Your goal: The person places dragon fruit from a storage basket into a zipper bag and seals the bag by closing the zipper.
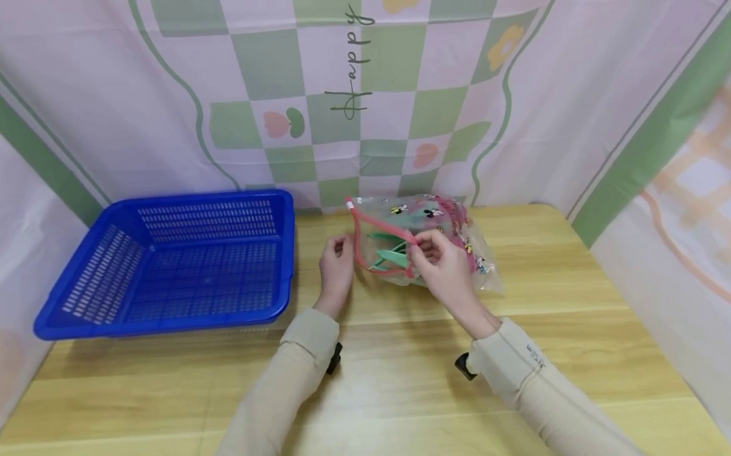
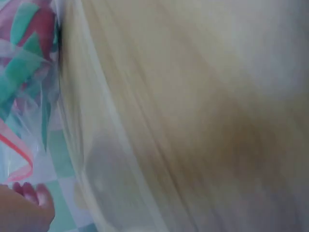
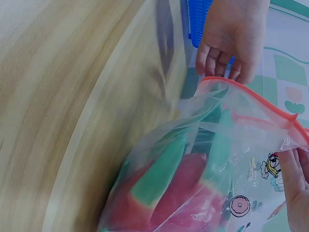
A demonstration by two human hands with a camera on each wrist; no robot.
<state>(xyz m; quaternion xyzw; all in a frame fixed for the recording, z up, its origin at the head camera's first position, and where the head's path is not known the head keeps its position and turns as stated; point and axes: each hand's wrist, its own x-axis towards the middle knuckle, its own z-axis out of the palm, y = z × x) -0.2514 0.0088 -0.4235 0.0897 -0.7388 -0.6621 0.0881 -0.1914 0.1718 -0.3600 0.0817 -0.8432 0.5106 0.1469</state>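
On a wooden surface [image 1: 404, 403], right of a blue basket [image 1: 206, 221], a clear plastic bag [image 1: 426, 220] of red-and-green items [image 3: 159, 175] lies open-mouthed, its red edge [image 1: 382, 222] pinched by the right hand [image 1: 445, 264], while the left hand [image 1: 337, 262], fingers loosely bent, hovers just beside that edge.

Fingers [image 2: 44, 197] lower left, just beside red edge [image 2: 24, 152] of clear bag [image 2: 34, 104]; green, pinkish contents [image 2: 26, 52]; wooden tabletop [image 2: 159, 96] blurred.
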